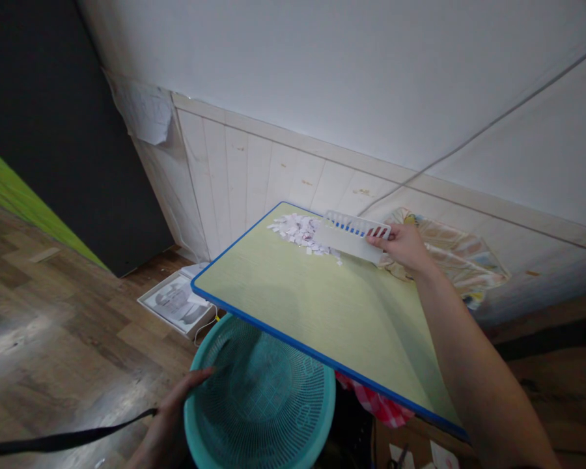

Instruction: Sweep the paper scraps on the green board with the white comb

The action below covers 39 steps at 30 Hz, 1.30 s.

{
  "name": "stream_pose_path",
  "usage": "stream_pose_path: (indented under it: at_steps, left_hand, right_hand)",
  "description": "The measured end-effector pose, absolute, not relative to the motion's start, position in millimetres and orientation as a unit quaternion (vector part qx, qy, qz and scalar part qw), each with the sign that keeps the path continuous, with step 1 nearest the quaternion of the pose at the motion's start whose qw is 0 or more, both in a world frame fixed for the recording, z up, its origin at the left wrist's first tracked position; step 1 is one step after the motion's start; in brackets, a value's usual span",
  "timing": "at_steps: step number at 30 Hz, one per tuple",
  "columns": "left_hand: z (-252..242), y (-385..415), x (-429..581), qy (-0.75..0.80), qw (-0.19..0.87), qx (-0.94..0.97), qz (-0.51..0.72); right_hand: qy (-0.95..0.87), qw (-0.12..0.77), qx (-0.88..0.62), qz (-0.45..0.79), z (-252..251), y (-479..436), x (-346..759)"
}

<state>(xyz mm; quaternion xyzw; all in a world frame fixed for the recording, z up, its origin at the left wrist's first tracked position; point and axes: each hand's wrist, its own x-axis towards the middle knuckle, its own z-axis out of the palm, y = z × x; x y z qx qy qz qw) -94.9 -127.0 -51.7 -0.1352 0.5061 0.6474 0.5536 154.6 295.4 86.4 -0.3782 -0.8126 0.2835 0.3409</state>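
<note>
My right hand (403, 246) reaches across a pale green table top with a blue edge (322, 306) and grips a flat white plastic piece with slotted rim (352, 236) at the far side. The piece stands on edge against a heap of small white paper scraps (300, 231) near the table's far corner. My left hand (168, 423) holds the rim of a teal mesh basket (264, 397) below the table's near edge, fingers curled over the rim.
A white panelled wall (254, 169) stands right behind the table. On the wooden floor lies a framed picture (176, 303) with a white cable. A patterned cloth (454, 257) lies by the wall at right, red checked fabric (376, 404) under the table. A black strap (53, 441) crosses the lower left.
</note>
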Motion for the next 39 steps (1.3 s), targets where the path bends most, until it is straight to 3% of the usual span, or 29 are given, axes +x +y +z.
stream_pose_path:
  at_steps: [9, 23, 39]
  left_hand:
    - [-48.9, -126.9, -91.7, 0.503, 0.555, -0.147, 0.646]
    - [-50.0, -128.3, -93.3, 0.497, 0.562, -0.132, 0.648]
    - [-39.4, -127.5, -90.0, 0.479, 0.565, -0.138, 0.657]
  right_hand:
    - [-0.812, 0.346, -0.380, 0.277, 45.7, 257.5, 111.2]
    - [-0.814, 0.333, -0.354, 0.319, 33.5, 248.2, 106.6]
    - [-0.834, 0.350, -0.333, 0.266, 22.4, 253.9, 55.1]
